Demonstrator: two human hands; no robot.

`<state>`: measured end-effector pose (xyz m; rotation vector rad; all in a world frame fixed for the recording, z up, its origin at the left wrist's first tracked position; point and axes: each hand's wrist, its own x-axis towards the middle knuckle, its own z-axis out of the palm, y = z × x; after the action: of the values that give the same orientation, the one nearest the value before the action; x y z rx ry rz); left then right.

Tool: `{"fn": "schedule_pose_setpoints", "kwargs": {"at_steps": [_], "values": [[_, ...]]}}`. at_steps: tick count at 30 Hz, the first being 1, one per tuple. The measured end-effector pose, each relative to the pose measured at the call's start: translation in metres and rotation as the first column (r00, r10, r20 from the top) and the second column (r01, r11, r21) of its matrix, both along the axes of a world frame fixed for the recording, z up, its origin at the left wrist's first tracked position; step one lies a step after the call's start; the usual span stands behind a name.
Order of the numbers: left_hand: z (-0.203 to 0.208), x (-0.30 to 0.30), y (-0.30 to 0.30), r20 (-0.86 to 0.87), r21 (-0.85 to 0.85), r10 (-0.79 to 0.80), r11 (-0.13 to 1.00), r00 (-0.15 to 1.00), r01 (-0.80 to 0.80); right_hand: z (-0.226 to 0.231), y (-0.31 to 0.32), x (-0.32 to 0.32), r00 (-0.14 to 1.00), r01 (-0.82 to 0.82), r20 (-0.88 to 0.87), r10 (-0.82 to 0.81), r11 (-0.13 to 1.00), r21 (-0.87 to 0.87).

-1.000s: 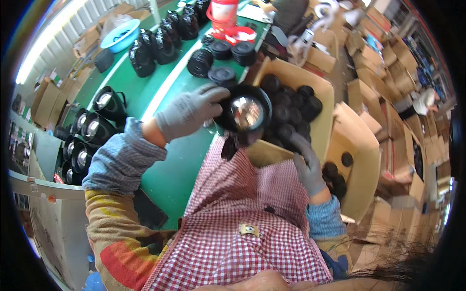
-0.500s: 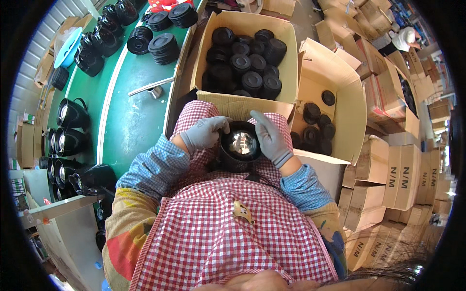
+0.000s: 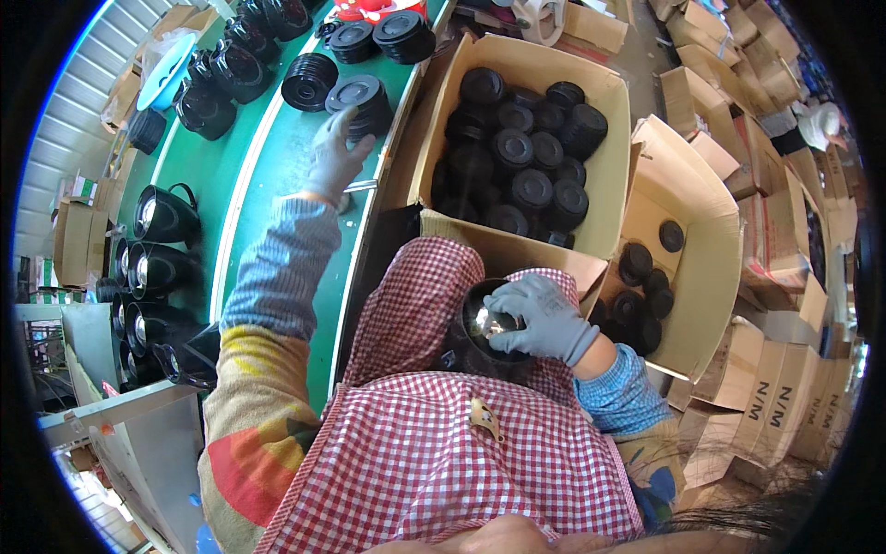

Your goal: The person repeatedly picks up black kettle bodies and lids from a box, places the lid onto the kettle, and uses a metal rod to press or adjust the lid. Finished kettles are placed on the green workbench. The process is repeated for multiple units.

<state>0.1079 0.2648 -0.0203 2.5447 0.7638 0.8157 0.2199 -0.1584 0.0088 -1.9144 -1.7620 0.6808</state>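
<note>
The right hand curls over the black pot in the lap; whether it grips is unclear, and a loose hold could let the pot roll. The left hand, fingers apart, could topple the disc stack by knocking it.

The head camera looks steeply down from above the checked apron, facing forward over the near right hand and, farther from the lens, the left hand. Its wide fisheye view spans from the green tabletop below the left hand to cartons well right of the right hand.
</note>
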Motion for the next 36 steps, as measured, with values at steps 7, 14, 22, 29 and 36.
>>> {"fn": "schedule_pose_setpoints", "kwargs": {"at_steps": [7,14,22,29,36], "values": [[-0.027,0.041,0.086,-0.432,0.282,0.167,0.958,0.886,-0.043,0.011,0.014,0.011,0.981,0.119,-0.177,-0.076,0.961,0.248],[0.020,0.030,0.069,0.056,0.298,-0.272,0.923,0.961,0.244,0.019,0.004,0.034,0.854,0.519,-0.304,-0.422,0.733,0.440],[0.067,-0.020,-0.168,0.407,-0.703,-0.740,0.120,0.536,0.700,0.024,0.018,0.032,0.505,0.411,-0.856,-0.106,0.902,0.131],[0.018,-0.034,-0.234,0.553,-0.570,-0.652,0.158,0.519,0.807,-0.005,-0.031,-0.020,0.626,0.466,-0.773,-0.106,0.846,0.261],[0.008,-0.027,-0.242,0.535,-0.405,-0.727,0.227,0.431,0.886,-0.014,-0.036,-0.024,0.780,0.388,-0.625,-0.038,0.813,0.434]]}}
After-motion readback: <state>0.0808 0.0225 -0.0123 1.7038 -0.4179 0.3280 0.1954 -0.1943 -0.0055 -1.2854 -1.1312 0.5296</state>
